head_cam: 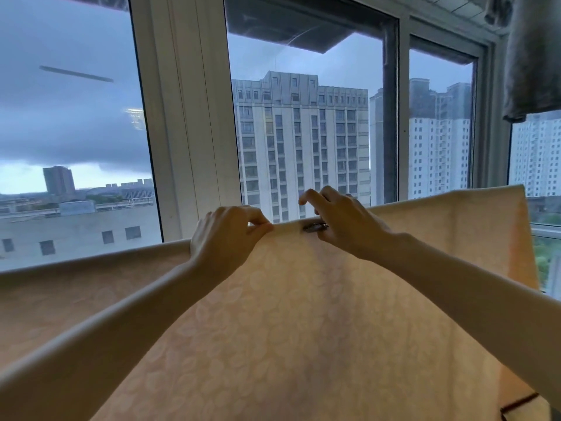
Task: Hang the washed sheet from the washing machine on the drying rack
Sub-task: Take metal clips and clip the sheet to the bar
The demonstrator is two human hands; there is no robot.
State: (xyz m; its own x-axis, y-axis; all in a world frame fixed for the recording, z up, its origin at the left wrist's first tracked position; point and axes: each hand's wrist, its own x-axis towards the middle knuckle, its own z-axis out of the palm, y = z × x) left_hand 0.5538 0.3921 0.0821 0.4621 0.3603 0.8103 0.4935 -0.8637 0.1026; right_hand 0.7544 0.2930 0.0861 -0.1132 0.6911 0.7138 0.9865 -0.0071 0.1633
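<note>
From my head view, the sheet [303, 314] is out of the washing machine and up at the window [182, 117]. It is a pale peach cloth with a faint leaf pattern, draped over a high line that runs from the low left to the far right corner. I take that line to be the drying rack's rail, though the fabric hides the rail itself. The near half hangs down toward me and fills the lower part of the view, so I judge the hanging itself to be mostly done. What seems left is fixing the top fold and smoothing the cloth along its length, since the fold sags lower on the left than on the right. Both my arms reach up and forward, bare, with the wrists close together at the middle of the fold. My left hand [227, 235] is closed on the sheet, thumb and fingertips pinching the top fold and holding it taut. Just to its right, my right hand [343, 223] is curled over the same fold with its forefinger lifted and bent. Its thumb and lower fingers appear to grip a small metal clip [315, 227] sitting on the fold. At the top right a grey cloth [531, 56] hangs from above, well apart from my hands.
</note>
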